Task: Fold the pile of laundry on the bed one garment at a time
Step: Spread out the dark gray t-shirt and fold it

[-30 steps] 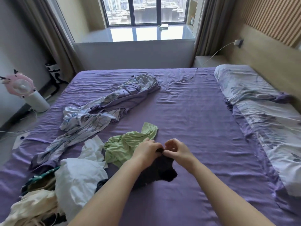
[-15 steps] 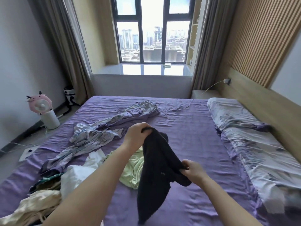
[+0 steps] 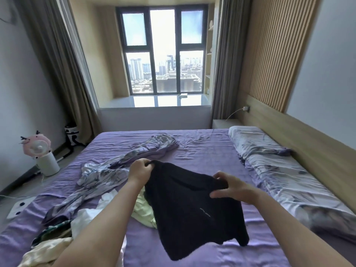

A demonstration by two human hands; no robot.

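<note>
Both hands, left point(image 3: 140, 171) and right point(image 3: 232, 186), pinch the black garment point(image 3: 192, 205) aloft; its hem may snag the pile point(image 3: 84, 218) below

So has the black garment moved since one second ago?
Yes. The black garment has been lifted off the purple bed sheet; both hands now hold it spread above.

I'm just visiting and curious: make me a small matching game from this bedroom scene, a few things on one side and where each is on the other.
Things:
1. black garment
2. pale green garment
3. pink fan
4. pillow

Places:
A. on the floor beside the bed
B. held up in both hands
C. at the headboard side of the bed
D. lying on the bed, partly behind the held cloth

Pairs: 1-B, 2-D, 3-A, 4-C
</note>
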